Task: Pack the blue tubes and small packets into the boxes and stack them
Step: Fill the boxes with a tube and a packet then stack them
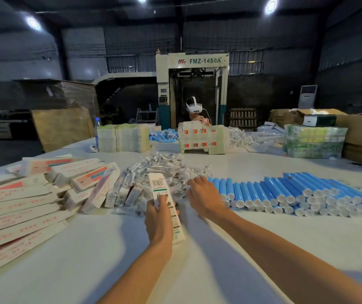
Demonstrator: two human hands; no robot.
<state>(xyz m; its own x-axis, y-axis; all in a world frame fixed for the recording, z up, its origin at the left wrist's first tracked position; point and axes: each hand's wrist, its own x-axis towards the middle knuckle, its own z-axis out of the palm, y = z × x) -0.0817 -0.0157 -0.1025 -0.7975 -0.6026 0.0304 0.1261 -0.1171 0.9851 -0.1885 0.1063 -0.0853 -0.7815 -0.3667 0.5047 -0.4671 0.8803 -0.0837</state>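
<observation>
My left hand (159,213) grips a long white box (162,187) with a barcode, held lengthwise above the table. My right hand (202,194) reaches forward, its fingers on the edge of a heap of small clear packets (164,170). It lies right beside the left end of a pile of blue tubes (285,191) with white caps. Whether its fingers hold a packet cannot be made out. A stack of white and red boxes (22,207) lies at the left, with more boxes tumbled against it.
A white table (219,270) carries everything. Across it a person in a white headset (194,107) sits behind standing cartons (204,139), bundled flat boxes (123,137), more blue tubes and green packs (314,141). Cardboard boxes stand at the right edge.
</observation>
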